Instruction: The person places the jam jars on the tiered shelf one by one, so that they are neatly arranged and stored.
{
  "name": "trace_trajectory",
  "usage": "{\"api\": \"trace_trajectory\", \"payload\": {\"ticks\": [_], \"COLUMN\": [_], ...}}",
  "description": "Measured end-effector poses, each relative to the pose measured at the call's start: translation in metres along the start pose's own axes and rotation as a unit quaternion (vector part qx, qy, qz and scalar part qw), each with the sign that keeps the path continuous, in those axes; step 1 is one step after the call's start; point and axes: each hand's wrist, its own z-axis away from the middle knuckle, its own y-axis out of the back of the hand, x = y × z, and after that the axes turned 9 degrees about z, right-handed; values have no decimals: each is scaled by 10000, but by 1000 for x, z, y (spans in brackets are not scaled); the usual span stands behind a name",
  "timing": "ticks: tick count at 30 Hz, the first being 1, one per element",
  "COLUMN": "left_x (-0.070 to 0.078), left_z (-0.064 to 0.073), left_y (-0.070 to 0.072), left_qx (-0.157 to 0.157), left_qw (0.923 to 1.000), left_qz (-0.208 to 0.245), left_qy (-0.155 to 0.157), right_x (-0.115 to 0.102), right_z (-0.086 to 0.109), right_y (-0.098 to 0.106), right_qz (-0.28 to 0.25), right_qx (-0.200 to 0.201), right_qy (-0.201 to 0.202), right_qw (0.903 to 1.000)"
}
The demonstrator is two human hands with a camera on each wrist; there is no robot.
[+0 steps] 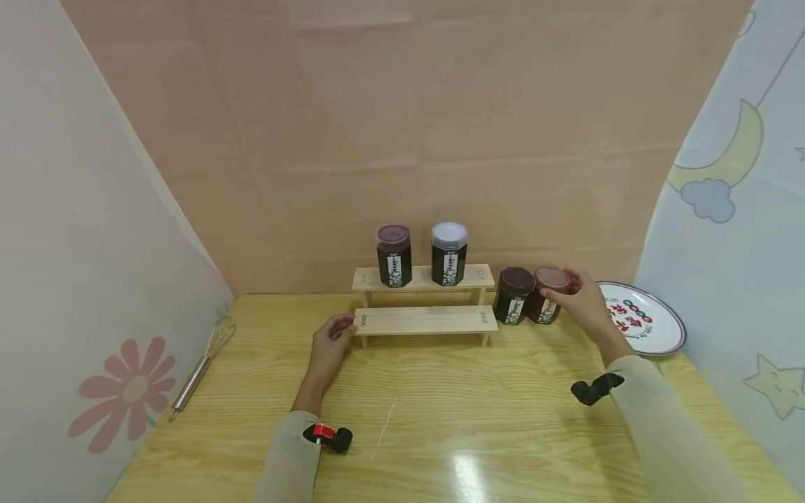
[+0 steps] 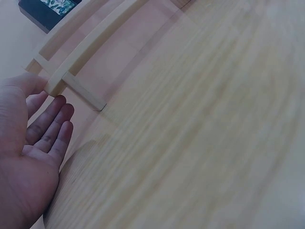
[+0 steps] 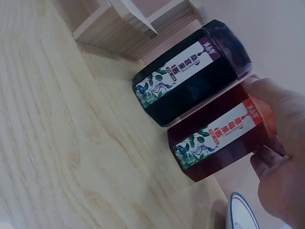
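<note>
My left hand [image 1: 330,347] is at the left end of the two-step wooden display rack [image 1: 428,321]. In the left wrist view its thumb and forefinger pinch the end of the lower board [image 2: 90,50], while the other fingers stay loosely bent below. To the right of the rack, my right hand [image 1: 590,309] grips a dark red jar [image 3: 217,138] around its lighter red lid. This jar stands close beside a darker jar with a purple-black lid [image 1: 518,281]. Both carry white labels with leaf and berry pictures.
On the upper step stand a purple-lidded jar [image 1: 394,260] and a white-lidded jar [image 1: 449,258]. A white plate [image 1: 663,328] with red lettering lies at the right. A whisk [image 1: 200,372] lies near the left wall. A brown backdrop [image 1: 302,175] rises behind the table.
</note>
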Motion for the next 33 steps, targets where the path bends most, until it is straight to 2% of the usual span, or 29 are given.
{"api": "trace_trajectory", "payload": {"ticks": [10, 18, 25, 33], "left_x": [3, 4, 0, 1], "left_z": [1, 2, 1, 1], "left_y": [3, 1, -1, -2], "left_qx": [-40, -1, 74, 81], "left_qw": [9999, 10000, 10000, 10000], "left_qz": [11, 35, -36, -24], "left_qy": [160, 77, 39, -6], "right_x": [0, 0, 2, -11], "right_z": [1, 1, 5, 11], "right_y": [-8, -9, -5, 7], "right_qz": [108, 216, 312, 522], "right_qx": [-21, 199, 388, 550], "right_qy": [-121, -247, -435, -430], "right_qw": [9999, 9993, 9978, 9962]}}
